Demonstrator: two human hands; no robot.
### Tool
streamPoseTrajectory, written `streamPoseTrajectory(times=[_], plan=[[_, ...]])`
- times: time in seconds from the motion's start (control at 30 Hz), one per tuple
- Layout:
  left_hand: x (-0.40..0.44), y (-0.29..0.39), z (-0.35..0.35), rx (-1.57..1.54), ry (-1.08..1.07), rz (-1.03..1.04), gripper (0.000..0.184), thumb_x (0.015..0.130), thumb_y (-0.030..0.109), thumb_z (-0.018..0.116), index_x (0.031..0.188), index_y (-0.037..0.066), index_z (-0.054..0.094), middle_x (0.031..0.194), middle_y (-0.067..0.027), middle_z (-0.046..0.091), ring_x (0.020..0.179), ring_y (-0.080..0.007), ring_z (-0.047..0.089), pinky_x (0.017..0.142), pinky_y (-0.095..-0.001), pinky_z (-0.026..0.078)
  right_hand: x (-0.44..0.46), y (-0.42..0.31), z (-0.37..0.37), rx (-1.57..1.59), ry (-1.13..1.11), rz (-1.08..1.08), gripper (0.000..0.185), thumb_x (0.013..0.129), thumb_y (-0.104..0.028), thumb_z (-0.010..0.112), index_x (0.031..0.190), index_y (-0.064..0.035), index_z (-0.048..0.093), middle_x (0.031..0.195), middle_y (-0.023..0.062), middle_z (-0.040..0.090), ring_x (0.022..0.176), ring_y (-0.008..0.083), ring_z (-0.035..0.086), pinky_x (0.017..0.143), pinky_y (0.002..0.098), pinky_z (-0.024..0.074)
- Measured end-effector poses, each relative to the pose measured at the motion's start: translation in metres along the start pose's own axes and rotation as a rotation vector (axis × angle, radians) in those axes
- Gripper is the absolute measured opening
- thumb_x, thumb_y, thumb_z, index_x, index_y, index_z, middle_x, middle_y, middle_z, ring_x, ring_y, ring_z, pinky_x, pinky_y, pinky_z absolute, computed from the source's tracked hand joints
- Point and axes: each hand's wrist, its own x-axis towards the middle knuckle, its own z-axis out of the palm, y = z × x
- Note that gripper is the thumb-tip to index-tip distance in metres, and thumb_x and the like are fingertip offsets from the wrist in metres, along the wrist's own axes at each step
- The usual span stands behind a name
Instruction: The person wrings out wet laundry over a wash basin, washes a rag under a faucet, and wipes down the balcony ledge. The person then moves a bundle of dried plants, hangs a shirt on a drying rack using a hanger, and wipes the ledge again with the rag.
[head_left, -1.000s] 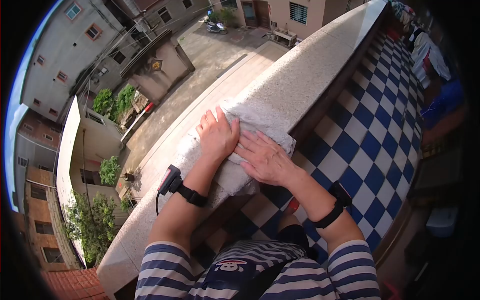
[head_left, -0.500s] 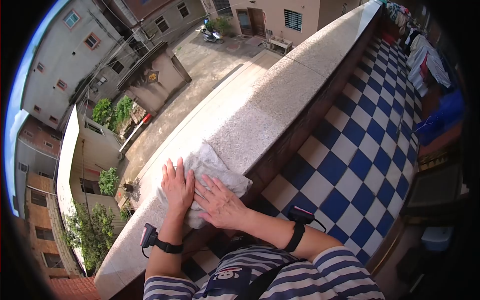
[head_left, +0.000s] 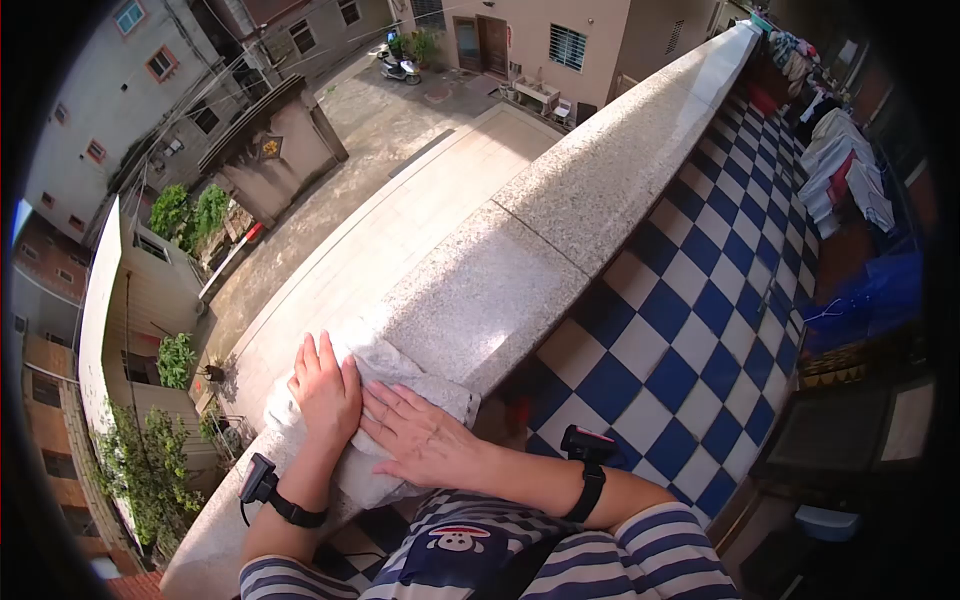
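Note:
A crumpled white cloth (head_left: 400, 362) lies over the speckled stone top of a parapet (head_left: 480, 290), and one edge of it hangs toward the tiled side. My left hand (head_left: 326, 392) presses flat on the cloth, its fingers stretched forward. Beside it, my right hand (head_left: 420, 436) also lies flat on the cloth, fingers extended toward the left hand. The two hands meet or nearly touch at the fingers. Each forearm wears a black strap with a small device.
Blue and white checkered tiles (head_left: 671, 376) cover the floor to the right of the parapet. Hanging clothes (head_left: 845, 175) and a blue sheet (head_left: 870, 295) are at the far right. Beyond the parapet, far below, lie a courtyard, a parked scooter (head_left: 399, 68) and plants.
Both hands and the cloth have slid back along the parapet toward the lower left. More of the stone top shows ahead of them, and the camera view has shifted.

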Motion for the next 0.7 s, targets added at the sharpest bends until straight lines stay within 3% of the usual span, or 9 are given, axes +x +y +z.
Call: streamPoseTrajectory(times=[0.17,0.37,0.57,0.7], plan=[[0.133,0.194,0.041,-0.14,0.097,0.269,0.057,0.084,0.032,0.051,0.129,-0.002,0.042,0.124,-0.0241,0.05,0.11,-0.0337,0.049,0.086,-0.0462,0.038,-0.054,0.13,-0.121,-0.236,0.083,0.271,0.055,0.086,-0.035,0.053,0.13,-0.0025,0.044,0.138,0.0191,0.038,0.129,0.0356,0.034,0.107,0.0447,0.0249],[0.239,0.391,0.088,-0.329,0.197,0.38,0.063,0.08,0.038,0.054,0.13,0.003,0.041,0.132,-0.0272,0.04,0.12,-0.0363,0.041,0.091,-0.0504,0.033,-0.117,0.27,-0.206,-0.445,0.246,0.61,0.054,0.084,-0.025,0.052,0.134,-0.0091,0.041,0.144,0.0138,0.032,0.133,0.0379,0.026,0.108,0.0499,0.0214],[0.25,0.409,0.095,-0.395,0.175,0.385,0.061,0.081,0.04,0.052,0.131,0.005,0.041,0.135,-0.0295,0.036,0.128,-0.0386,0.032,0.099,-0.0514,0.028,-0.117,0.279,-0.212,-0.441,0.271,0.673,0.056,0.083,-0.025,0.052,0.135,-0.0077,0.039,0.146,0.0134,0.026,0.134,0.0401,0.022,0.109,0.0532,0.018],[0.229,0.375,0.096,-0.363,0.213,0.4,0.06,0.08,0.037,0.055,0.131,0.007,0.043,0.135,-0.0309,0.035,0.129,-0.0402,0.031,0.101,-0.0516,0.025,-0.107,0.251,-0.203,-0.417,0.21,0.599,0.061,0.086,-0.033,0.052,0.136,-0.0026,0.036,0.146,0.0202,0.023,0.132,0.0465,0.02,0.107,0.0554,0.0179]])
